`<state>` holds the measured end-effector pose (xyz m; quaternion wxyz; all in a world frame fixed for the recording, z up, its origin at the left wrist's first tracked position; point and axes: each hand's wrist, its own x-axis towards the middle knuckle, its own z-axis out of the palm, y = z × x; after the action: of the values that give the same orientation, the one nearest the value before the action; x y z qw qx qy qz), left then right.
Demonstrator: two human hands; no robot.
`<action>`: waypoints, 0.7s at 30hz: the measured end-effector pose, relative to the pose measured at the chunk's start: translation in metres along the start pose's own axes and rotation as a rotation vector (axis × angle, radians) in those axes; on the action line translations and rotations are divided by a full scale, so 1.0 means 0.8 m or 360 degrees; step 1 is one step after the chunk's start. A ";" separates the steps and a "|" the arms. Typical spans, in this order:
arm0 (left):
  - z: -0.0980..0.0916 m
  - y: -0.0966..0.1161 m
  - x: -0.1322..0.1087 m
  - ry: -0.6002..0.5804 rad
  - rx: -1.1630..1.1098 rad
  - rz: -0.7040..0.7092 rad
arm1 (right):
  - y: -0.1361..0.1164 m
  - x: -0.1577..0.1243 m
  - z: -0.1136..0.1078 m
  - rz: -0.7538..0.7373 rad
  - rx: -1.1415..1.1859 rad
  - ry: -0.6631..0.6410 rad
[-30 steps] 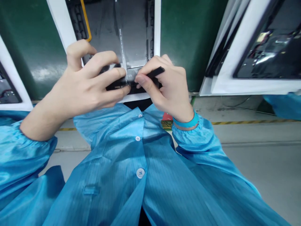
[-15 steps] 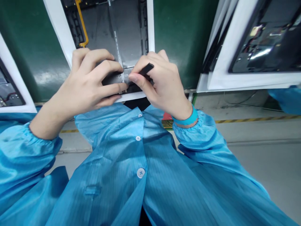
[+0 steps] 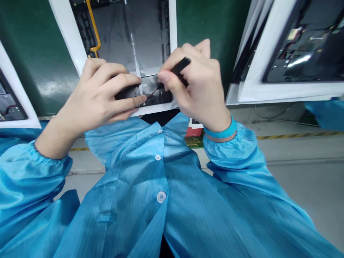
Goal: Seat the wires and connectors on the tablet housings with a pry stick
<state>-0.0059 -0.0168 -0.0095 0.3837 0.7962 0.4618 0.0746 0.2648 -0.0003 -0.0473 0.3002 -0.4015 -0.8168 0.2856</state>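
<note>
Nearest the camera hangs a blue coat (image 3: 161, 215) with white buttons, its gathered cuffs ending at both bare wrists, and a blue wristband (image 3: 220, 132) circles the right one. Below the arms lies a grey floor (image 3: 295, 179) with a yellow stripe, and a small red block (image 3: 194, 132) shows just under the right wrist. The left hand (image 3: 99, 96) reaches forward palm down, its wrist straight. Its fingers are stretched out close together and laid flat on the dark lower edge of the panel (image 3: 145, 39), pressing on it and gripping nothing. The right hand (image 3: 199, 86) is raised a little higher, bent at the wrist and curled. Its thumb and fingers are clamped on a short black stick (image 3: 180, 65), which slants down to the left with its lower end hidden behind the thumb, close to a thin red wire (image 3: 152, 94) between the two hands. The panel lies straight ahead, dark grey inside a white frame (image 3: 67, 39), with a yellow cable (image 3: 94, 28) running along its left side. It rests on a green bench (image 3: 212, 28). A second panel (image 3: 282, 89) lies on the right and a third panel (image 3: 16, 107) on the left, both partly cut off. At the far right edge another person's blue sleeve (image 3: 325, 113) enters the view.
</note>
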 end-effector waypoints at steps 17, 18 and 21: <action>0.023 -0.002 -0.004 0.0035 0.0145 0.0078 | 0.007 -0.020 -0.011 0.0173 0.0121 0.0190; 0.026 -0.001 -0.007 0.0051 0.0127 0.0086 | 0.006 -0.020 -0.010 0.0170 0.0153 0.0184; 0.023 0.002 -0.025 0.0215 0.0161 0.0123 | 0.002 -0.019 -0.007 0.0273 0.0404 0.0278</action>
<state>-0.0077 -0.0430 -0.0165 0.3078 0.8249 0.4587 0.1196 0.2769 -0.0107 -0.0491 0.3928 -0.4520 -0.7077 0.3751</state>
